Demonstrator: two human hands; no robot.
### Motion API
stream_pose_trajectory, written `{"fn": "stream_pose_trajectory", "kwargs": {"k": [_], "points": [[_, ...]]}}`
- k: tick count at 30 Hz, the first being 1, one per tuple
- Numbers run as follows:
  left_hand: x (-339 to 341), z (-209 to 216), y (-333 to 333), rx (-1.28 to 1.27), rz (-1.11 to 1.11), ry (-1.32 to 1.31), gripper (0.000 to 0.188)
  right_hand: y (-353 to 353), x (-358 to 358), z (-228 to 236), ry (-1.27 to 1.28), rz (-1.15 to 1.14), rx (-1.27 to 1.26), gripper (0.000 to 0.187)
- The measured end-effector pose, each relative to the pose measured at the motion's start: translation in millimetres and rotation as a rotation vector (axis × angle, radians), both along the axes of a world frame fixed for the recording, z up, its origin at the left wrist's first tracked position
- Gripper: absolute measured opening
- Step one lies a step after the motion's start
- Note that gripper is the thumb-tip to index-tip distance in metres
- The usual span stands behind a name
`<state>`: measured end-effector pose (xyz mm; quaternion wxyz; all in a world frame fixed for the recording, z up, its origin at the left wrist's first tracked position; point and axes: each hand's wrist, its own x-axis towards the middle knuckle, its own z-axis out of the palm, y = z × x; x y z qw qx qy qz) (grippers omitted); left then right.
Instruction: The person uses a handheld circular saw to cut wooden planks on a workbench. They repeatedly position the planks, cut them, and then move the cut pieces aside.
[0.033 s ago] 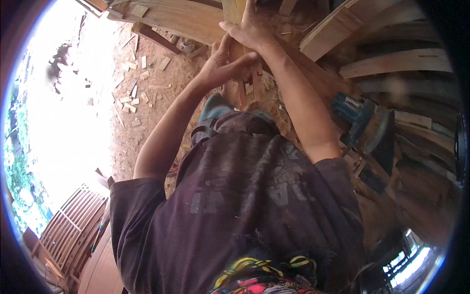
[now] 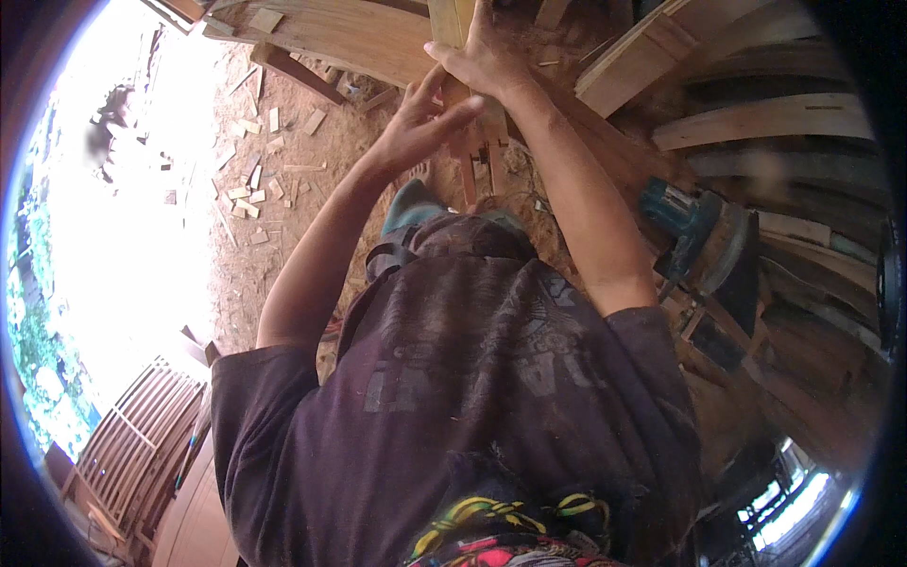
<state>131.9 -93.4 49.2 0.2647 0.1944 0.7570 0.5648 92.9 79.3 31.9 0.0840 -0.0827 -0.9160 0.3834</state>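
A pale yellowish wooden strip runs up to the top edge of the head view, lying over darker timber. My right hand is closed on it from the right, thumb across its face; the other fingertips are partly hidden at the top. Just below, my left hand is at the timber's left side, thumb stretched toward the right wrist and fingers apart. Whether its fingertips touch the timber is hard to see. Below the hands, notched wooden ends point toward my body.
A wide plank lies at the far left. Wood offcuts litter the dirt floor. On the right are a blue-green power tool, a thick beam and stacked curved boards. A slatted wooden piece stands lower left.
My left hand has shifted slightly left, its thumb drawing back a little from the right wrist. The right hand keeps its place on the strip.
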Motion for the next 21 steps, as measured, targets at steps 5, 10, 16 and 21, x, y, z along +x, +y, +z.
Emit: {"fn": "stream_pose_trajectory", "kwargs": {"k": [5,10,16,21], "points": [[-7.6,-17.0,-41.7,0.454,0.046,-0.545,0.064,6.1,14.2,36.4,0.031,0.022,0.443,0.108],[-40.3,-55.2,-65.2,0.208,0.251,-0.243,0.044,7.0,13.2,18.9,0.188,-0.026,0.453,0.102],[-160.3,-22.6,-41.1,-0.212,-0.028,0.735,0.085,-4.4,22.7,33.8,0.001,0.001,0.433,0.104],[-222.0,14.1,36.6,-0.422,-0.553,1.264,0.105,-1.6,29.1,26.9,-0.042,0.01,0.251,0.107]]}}
